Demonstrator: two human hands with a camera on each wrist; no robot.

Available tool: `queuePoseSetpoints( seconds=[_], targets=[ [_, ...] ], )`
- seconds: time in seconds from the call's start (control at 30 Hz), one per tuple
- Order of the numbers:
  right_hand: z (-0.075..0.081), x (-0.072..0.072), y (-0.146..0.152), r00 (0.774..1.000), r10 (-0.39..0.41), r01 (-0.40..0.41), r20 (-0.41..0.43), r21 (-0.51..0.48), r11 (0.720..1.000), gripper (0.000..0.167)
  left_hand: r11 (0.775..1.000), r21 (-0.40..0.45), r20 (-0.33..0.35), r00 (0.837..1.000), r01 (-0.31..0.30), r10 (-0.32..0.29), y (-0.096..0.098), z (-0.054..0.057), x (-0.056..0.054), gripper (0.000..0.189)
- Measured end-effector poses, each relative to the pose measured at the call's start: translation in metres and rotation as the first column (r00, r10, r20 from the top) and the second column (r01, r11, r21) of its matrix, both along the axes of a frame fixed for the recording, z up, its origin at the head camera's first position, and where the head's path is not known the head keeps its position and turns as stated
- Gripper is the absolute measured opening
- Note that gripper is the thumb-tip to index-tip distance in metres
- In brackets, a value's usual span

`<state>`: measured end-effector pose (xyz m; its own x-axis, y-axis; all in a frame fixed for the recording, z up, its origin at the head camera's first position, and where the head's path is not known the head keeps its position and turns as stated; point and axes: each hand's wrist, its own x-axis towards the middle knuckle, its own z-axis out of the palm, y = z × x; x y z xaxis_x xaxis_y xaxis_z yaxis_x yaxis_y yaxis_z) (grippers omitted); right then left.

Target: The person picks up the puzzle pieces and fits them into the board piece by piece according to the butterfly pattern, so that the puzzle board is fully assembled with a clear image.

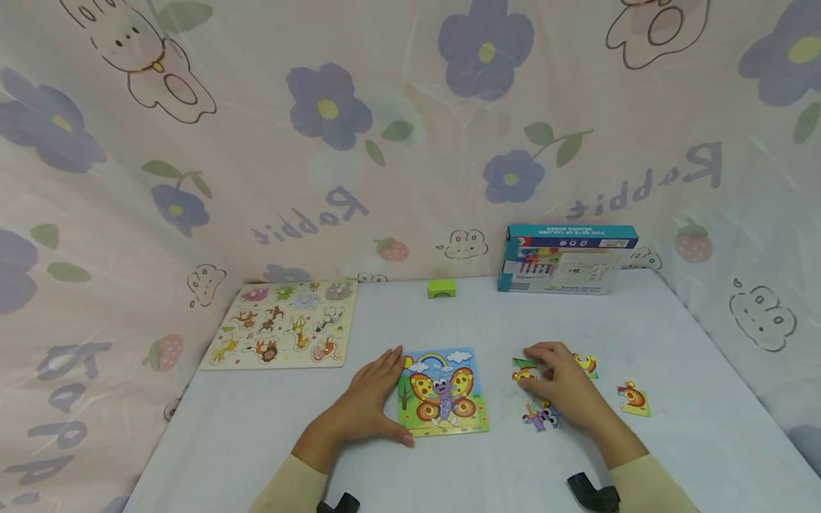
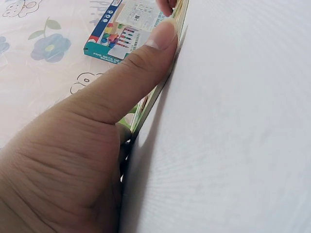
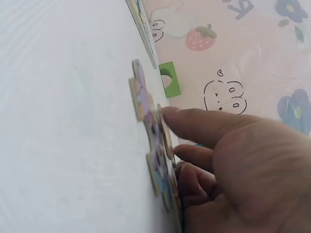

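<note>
A square butterfly puzzle (image 1: 442, 392) lies flat on the white table. My left hand (image 1: 368, 399) rests along its left side, fingers extended at the upper corner and thumb at the lower one. In the left wrist view the thumb (image 2: 141, 60) lies against the puzzle's edge. To the right of the puzzle, my right hand (image 1: 564, 385) pinches a green-and-yellow puzzle piece (image 1: 523, 370) between thumb and fingers, low over the table. A purple puzzle piece (image 1: 534, 419) lies just below that hand. Part of a yellow puzzle piece (image 1: 588, 365) shows behind the knuckles.
Farther right lies a red-and-yellow puzzle piece (image 1: 634, 400). An animal peg board (image 1: 285, 324) occupies the back left of the table. By the back edge stand a green block (image 1: 442, 288) and a blue-topped box (image 1: 567, 260), with a patterned curtain (image 1: 410, 171) behind them.
</note>
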<state>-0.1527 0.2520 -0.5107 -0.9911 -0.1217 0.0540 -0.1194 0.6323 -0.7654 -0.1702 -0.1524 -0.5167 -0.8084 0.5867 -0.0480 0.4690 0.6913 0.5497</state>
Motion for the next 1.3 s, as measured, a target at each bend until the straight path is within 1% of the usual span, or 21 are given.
queuePoseSetpoints(
  seconds=[0.07,0.17,0.33,0.4,0.53,0.67,0.73,0.8,0.87,0.93,1.03,1.17,1.3],
  targets=[
    [0.0,0.001,-0.002,1.0,0.012,-0.012,-0.013,0.034,0.999,0.043,1.0,0.002,0.004,1.0,-0.004,0.004,0.0,0.0,0.0,0.149],
    [0.001,0.002,-0.004,1.0,0.016,-0.015,-0.016,0.028,0.999,0.035,1.0,0.001,0.005,1.0,-0.005,0.005,0.0,0.0,0.0,0.148],
    [0.0,0.003,-0.005,1.0,0.01,-0.01,-0.002,-0.029,1.0,0.036,1.0,0.001,0.008,1.0,-0.005,0.005,0.0,0.0,0.001,0.149],
    [-0.001,0.003,-0.005,1.0,0.008,-0.009,-0.01,-0.048,0.999,0.035,1.0,-0.001,0.009,1.0,-0.006,0.006,0.0,0.0,0.001,0.149],
    [-0.002,0.004,-0.004,0.997,0.005,-0.01,-0.079,-0.063,0.998,0.031,1.0,-0.001,0.012,1.0,-0.005,0.005,0.0,-0.001,0.001,0.149],
    [0.001,0.007,-0.006,0.988,-0.02,0.012,-0.154,-0.052,0.999,0.04,1.0,-0.006,0.01,1.0,-0.004,0.004,0.0,-0.001,0.0,0.149],
    [0.003,0.008,-0.009,0.988,-0.04,0.029,-0.149,-0.079,0.996,0.046,1.0,-0.009,0.007,1.0,-0.004,0.005,0.0,-0.002,0.0,0.15],
    [0.005,0.009,-0.012,0.99,-0.063,0.047,-0.127,-0.125,0.991,0.046,1.0,-0.011,0.006,1.0,-0.005,0.005,0.0,-0.002,0.0,0.15],
    [0.007,0.01,-0.015,0.993,-0.077,0.06,-0.089,-0.178,0.982,0.039,1.0,-0.012,0.007,1.0,-0.007,0.007,0.0,-0.002,0.0,0.151],
    [0.007,0.011,-0.018,0.994,-0.084,0.069,-0.065,-0.21,0.975,0.03,1.0,-0.012,0.007,1.0,-0.008,0.008,0.0,-0.003,0.0,0.151],
    [0.006,0.012,-0.023,0.994,-0.076,0.059,-0.075,-0.217,0.974,0.021,1.0,-0.01,0.005,1.0,-0.01,0.01,0.0,-0.003,0.0,0.15],
    [0.004,0.012,-0.028,0.992,-0.058,0.031,-0.112,-0.224,0.974,0.023,1.0,-0.009,0.003,1.0,-0.012,0.012,0.0,-0.003,0.0,0.15],
    [0.004,0.014,-0.034,0.993,-0.045,0.016,-0.111,-0.249,0.968,0.022,1.0,-0.014,0.003,1.0,-0.012,0.012,0.0,-0.004,-0.001,0.15]
  ],
)
